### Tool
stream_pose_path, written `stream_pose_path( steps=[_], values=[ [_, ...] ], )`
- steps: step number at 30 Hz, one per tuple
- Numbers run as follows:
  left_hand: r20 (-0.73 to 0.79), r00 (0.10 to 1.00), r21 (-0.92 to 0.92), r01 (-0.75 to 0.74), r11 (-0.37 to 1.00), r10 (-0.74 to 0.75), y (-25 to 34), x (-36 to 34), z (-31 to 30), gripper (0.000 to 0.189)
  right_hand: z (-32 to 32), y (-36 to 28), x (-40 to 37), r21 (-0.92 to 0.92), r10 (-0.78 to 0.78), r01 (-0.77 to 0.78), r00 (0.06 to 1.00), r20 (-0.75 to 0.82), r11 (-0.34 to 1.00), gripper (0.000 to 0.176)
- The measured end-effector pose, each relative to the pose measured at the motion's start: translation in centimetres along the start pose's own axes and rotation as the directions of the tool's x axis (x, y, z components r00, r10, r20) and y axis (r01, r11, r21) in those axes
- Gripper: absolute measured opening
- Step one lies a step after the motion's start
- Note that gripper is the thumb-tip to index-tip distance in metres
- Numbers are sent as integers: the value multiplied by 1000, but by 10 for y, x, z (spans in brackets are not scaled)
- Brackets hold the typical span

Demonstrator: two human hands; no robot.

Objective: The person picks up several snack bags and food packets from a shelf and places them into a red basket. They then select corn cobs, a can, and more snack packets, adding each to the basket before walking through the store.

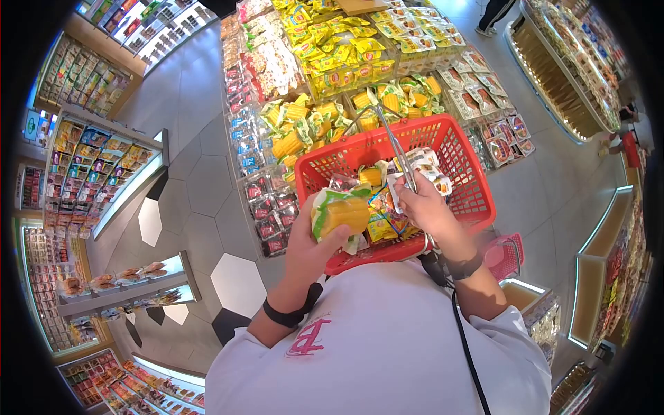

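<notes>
My left hand (315,238) is closed around a packaged corn cob (346,214) in a clear and green wrapper, over the near left corner of a red shopping basket (477,187). My right hand (423,206) is closed at the basket's metal handle (400,149), above the basket's contents. Inside the basket lie a yellow snack bag (384,227), another corn pack (371,175) and white packets (430,166). Some of these are partly hidden by my right hand and the handle.
Beyond the basket, a display holds packaged corn (287,144), yellow bags (332,45) and red packets (266,200). Shelves (90,166) stand on the left, and a lit counter (553,83) on the right. A pink basket (503,256) is at my right. A person's legs (492,15) show at the back.
</notes>
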State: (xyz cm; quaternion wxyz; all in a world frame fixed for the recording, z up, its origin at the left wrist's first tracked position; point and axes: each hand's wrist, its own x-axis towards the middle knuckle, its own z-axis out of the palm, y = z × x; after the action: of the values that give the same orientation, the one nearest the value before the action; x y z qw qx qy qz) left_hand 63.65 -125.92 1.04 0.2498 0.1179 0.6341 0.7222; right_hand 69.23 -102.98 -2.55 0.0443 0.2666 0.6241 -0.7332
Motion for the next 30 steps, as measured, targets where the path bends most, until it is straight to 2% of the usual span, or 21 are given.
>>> stream_pose_path(
  steps=[1, 3, 6, 12, 13, 15, 17, 18, 24, 25, 28, 29, 30],
  values=[
    [27, 996, -218, 86, 972, -82, 1, 1, -2, 48, 0, 0, 0, 3, 3, -3, 1000, 0, 1000, 8],
    [129, 968, -600, 250, 760, -217, 10, 5, -5, 44, 0, 0, 1, 7, 3, -3, 1000, 3, 1000, 9],
    [133, 971, -626, 239, 743, -200, -4, 8, -13, 53, -1, 3, 2, 8, -10, 10, 1000, 8, 1000, 9],
    [160, 971, -716, 240, 656, -180, -15, 7, -21, 53, -1, 0, 1, 3, 19, -19, 1000, 3, 1000, 9],
    [127, 979, -699, 203, 686, -160, -13, 8, -18, 51, 0, -1, 1, 9, 18, -19, 1000, 4, 1000, 9],
    [62, 991, -659, 128, 741, -117, -7, 15, -10, 49, -1, 1, 2, 21, 6, -7, 1000, 12, 1000, 10],
    [-44, 992, -304, 96, 948, -115, -16, 28, -14, 53, -2, 5, 4, 34, -16, 15, 999, 28, 999, 9],
    [-91, 991, -101, 85, 991, -95, -24, 33, -17, 55, -2, 5, 4, 16, -11, 11, 1000, 21, 1000, 9],
    [-173, 985, 296, 50, 954, 2, -94, 48, -54, 38, -3, 3, 1, -29, -16, 16, 1000, 0, 999, 10],
    [-183, 983, 287, 29, 957, 25, -103, 50, -58, 31, -3, 4, 2, -27, -22, 22, 1000, 7, 999, 10],
    [-143, 989, 490, 92, 867, -24, -116, 52, -58, 30, -1, 2, 2, -16, -6, 6, 1000, 2, 1000, 10],
    [-117, 993, 498, 28, 867, 35, -122, 51, -53, 29, -1, 1, 2, -12, 6, -6, 1000, -5, 1000, 10],
    [-83, 996, 556, 25, 831, 25, -121, 51, -49, 28, 0, 0, 1, -18, 4, -4, 1000, -3, 1000, 10]
  ],
)
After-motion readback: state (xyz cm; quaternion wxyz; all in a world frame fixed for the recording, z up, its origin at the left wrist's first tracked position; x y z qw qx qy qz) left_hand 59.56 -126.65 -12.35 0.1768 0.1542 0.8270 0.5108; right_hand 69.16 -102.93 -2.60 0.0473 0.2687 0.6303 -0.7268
